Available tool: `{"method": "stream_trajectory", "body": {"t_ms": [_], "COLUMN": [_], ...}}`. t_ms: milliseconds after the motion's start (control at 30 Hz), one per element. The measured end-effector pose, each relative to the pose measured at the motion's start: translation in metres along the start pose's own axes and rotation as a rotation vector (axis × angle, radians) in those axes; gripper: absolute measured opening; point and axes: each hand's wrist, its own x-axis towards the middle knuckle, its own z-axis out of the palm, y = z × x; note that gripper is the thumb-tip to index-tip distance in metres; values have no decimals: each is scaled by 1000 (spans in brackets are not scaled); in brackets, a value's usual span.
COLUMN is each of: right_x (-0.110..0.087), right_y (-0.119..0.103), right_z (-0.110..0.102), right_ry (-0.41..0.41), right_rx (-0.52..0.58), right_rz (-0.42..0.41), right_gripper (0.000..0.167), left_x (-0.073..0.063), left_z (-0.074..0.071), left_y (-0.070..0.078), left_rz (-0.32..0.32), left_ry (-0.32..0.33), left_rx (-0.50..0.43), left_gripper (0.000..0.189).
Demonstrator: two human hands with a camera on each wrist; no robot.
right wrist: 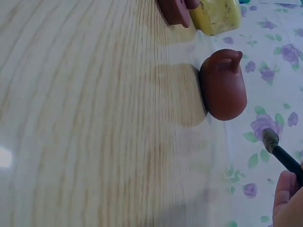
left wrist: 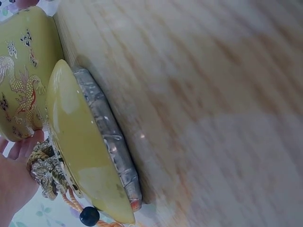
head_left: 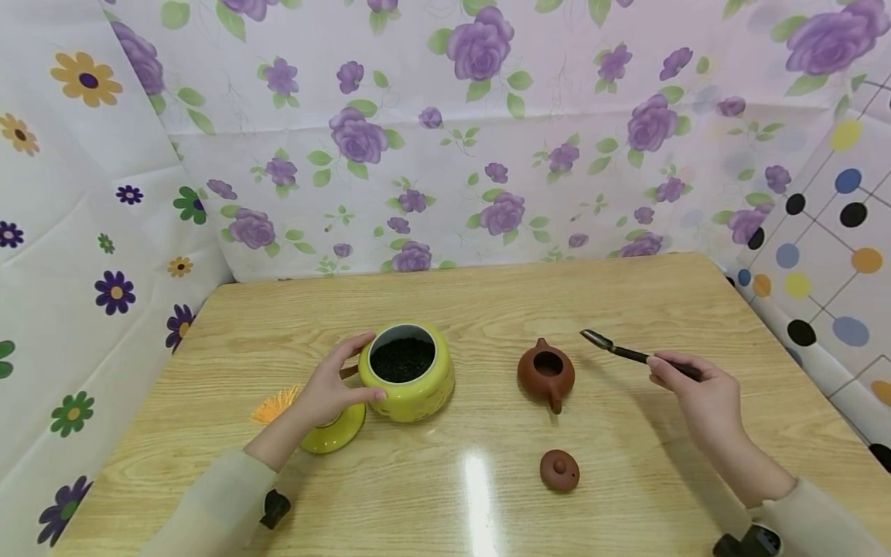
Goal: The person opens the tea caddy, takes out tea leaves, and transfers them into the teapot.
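Note:
My left hand grips the left side of a round yellow jar, thumb near the front and fingers behind. Dark tea leaves lie inside the uncovered jar. Its yellow lid, with a silvery rim and ornate knob, rests on the table just below that hand. My right hand pinches the black handle of a small tea scoop, its metal tip held in the air right of a brown clay teapot. The teapot stands uncovered, and its small lid lies nearer to me.
An orange tassel hangs from the jar lid onto the wooden table. Flowered cloth rises behind the table's back edge, with more patterned cloth at both sides.

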Motion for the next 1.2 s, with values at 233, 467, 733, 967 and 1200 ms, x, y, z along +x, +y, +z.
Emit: {"method": "stream_trajectory", "body": {"t_ms": [233,467,733,967,1200], "right_x": [5,1,2,1,4], "right_y": [2,-10,-14,-17,-22], "right_z": [4,12,18,21,23], "right_ry": [-15,-39,-64,-62,-58], "right_rx": [221,418,506,531,528], "right_rz": [23,63,73,99,123], "right_gripper": [8,10,12,10,7], "left_x": [-1,-1,0,0,1], "left_z": [1,1,1,2,3], "left_y": [1,0,1,1,2], "left_rz": [3,17,31,31,33], "left_ry": [4,6,19,24,34], "left_rx": [0,3,24,32,41], "left_gripper": [83,83,86,87,83]}}
